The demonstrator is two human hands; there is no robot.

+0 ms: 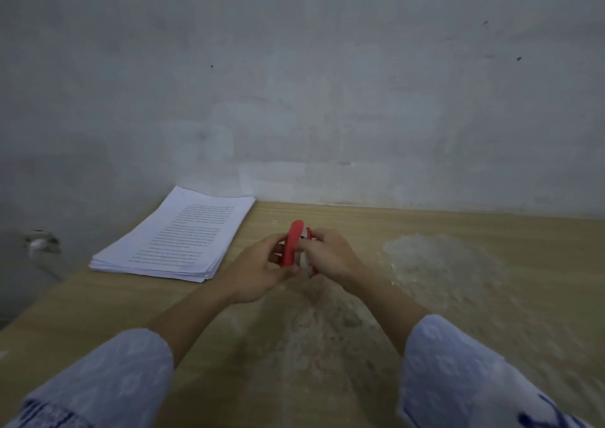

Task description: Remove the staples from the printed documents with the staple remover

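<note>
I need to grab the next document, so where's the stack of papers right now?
In the head view, the stack of papers lies at the table's far left corner against the wall, left of the hands holding the red staple remover.

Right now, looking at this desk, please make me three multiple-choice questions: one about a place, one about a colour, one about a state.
1. Where does the stack of printed documents lie?
A. at the far left of the wooden table, near the wall
B. under the hands
C. at the right edge

2. What colour is the staple remover?
A. blue
B. red
C. black

3. How is the staple remover held?
A. it lies alone on the table
B. by the right hand only
C. between the left hand and the right hand

Answers: 1 A, the stack sits by the wall, apart from the hands. 2 B, its body shows red. 3 C, fingers of both hands curl around it.
</note>
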